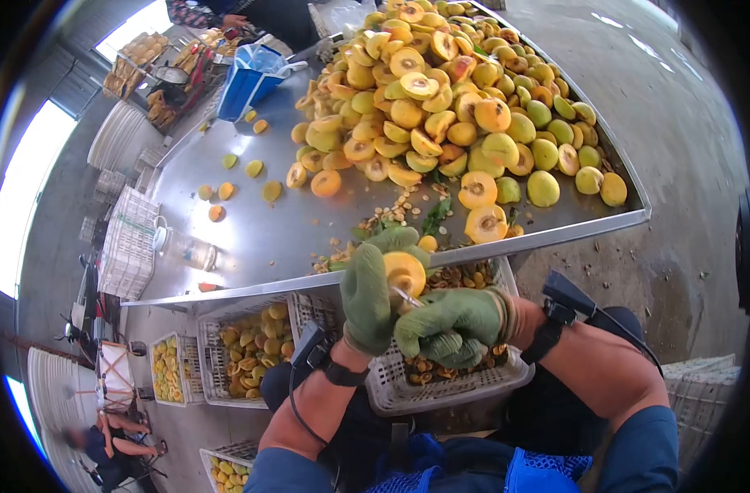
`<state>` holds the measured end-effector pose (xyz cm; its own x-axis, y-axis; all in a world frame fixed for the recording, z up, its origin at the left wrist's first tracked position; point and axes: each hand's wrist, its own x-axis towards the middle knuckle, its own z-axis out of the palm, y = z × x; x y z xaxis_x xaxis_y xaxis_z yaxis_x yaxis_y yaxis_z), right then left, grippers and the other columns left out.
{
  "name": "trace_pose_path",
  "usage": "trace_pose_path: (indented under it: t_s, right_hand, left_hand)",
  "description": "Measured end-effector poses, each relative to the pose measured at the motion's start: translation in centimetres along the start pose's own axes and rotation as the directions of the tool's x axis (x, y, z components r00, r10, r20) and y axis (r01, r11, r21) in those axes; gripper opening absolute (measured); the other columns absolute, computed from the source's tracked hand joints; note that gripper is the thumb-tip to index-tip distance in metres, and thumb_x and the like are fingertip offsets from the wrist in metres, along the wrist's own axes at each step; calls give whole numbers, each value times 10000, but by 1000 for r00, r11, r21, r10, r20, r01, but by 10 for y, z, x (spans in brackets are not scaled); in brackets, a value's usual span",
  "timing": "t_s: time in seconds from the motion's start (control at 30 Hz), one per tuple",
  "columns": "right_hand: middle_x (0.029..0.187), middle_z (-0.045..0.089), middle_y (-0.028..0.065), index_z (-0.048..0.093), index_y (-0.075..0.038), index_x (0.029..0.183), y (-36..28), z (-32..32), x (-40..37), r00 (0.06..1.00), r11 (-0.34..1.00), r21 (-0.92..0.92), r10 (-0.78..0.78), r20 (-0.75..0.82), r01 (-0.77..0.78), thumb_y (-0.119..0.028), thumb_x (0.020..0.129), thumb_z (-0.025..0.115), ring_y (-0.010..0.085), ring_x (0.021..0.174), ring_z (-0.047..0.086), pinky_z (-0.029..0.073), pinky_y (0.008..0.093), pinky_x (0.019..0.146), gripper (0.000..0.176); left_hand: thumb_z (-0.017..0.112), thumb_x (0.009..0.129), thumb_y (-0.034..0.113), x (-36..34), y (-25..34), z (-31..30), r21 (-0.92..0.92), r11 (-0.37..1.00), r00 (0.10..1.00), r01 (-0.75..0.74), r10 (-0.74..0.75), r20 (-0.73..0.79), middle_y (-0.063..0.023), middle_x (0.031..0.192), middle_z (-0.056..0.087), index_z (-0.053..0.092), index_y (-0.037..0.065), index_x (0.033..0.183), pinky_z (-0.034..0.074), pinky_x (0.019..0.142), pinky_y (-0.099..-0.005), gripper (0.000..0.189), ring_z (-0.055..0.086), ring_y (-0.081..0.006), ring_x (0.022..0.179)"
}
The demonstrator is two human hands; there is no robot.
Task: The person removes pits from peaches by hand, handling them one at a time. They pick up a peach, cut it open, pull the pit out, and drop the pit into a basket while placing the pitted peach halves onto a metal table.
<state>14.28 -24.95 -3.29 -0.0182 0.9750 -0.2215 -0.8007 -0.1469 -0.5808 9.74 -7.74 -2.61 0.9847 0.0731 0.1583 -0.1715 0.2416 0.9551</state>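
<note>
left fingers (365, 287) clasp fruit (405, 271), right fingers (431, 330) a tool (405, 297), by a steel table (280, 226) indoors.

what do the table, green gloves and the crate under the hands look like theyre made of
Table: probably stainless steel, smooth and silvery, with glare on its top. Green gloves: matte and wrinkled; perhaps rubber-coated, though knit fabric is possible. Crate: likely moulded plastic, pale and dull, with slotted walls.
</note>
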Motion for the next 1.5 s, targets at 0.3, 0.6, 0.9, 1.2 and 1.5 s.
trace_pose_path:
  t_s: [0.3, 0.6, 0.9, 1.2, 1.5]
  right_hand:
    - [588, 511, -33, 664, -59, 1040, 48, 24, 1, 992, 988, -125, -102, -70, 93, -344, 989, 639, 52, 389, 428, 305, 233, 332, 290]
    - [637, 568, 24, 717, -37, 899, 72, 60, -21, 896, 974, -208, -9, -443, -93, -700, 1008, 362, 102, 419, 428, 345, 235, 384, 760]
    - [654, 571, 36, 711, -48, 920, 61, 98, -51, 774, 885, -431, -149, -615, -173, -561, 1037, 397, 177, 528, 556, 460, 317, 494, 612]
    - [685, 596, 55, 664, -64, 971, 48, 84, -60, 448, 586, -753, -783, -431, 299, -359, 934, 710, 123, 646, 629, 494, 309, 543, 301]
    - [641, 593, 15, 642, -35, 931, -28, 28, -118, 231, 676, -646, -733, -640, 354, -408, 966, 635, 100, 452, 549, 416, 261, 409, 375]
  left_hand:
    - [393, 1074, 534, -47, -6, -22, -476, 838, 959, 265, -278, 45, -135, 1034, 718, 569, -20, 1322, 586, 813, -316, 632, 696, -187, 919]
    - [340, 1059, 608, -90, 23, -47, 30, 985, 976, 172, -166, -143, -97, 1004, 726, 595, -5, 1303, 536, 628, -220, 707, 670, -117, 776]
    - [532, 1017, 301, -115, 112, -143, 980, -182, 996, 85, 23, -82, -146, 953, 732, 703, -3, 1113, 544, 829, -381, 363, 702, -264, 908]
    - [633, 923, 283, 26, 45, 15, 954, 212, 977, -210, 6, 213, -211, 967, 714, 716, 47, 1060, 548, 792, -456, 285, 699, -378, 888]
    - [679, 861, 314, 141, -60, 47, 708, 73, 668, -703, -273, 692, -212, 1032, 679, 652, 66, 1101, 528, 838, -464, 346, 666, -389, 957]
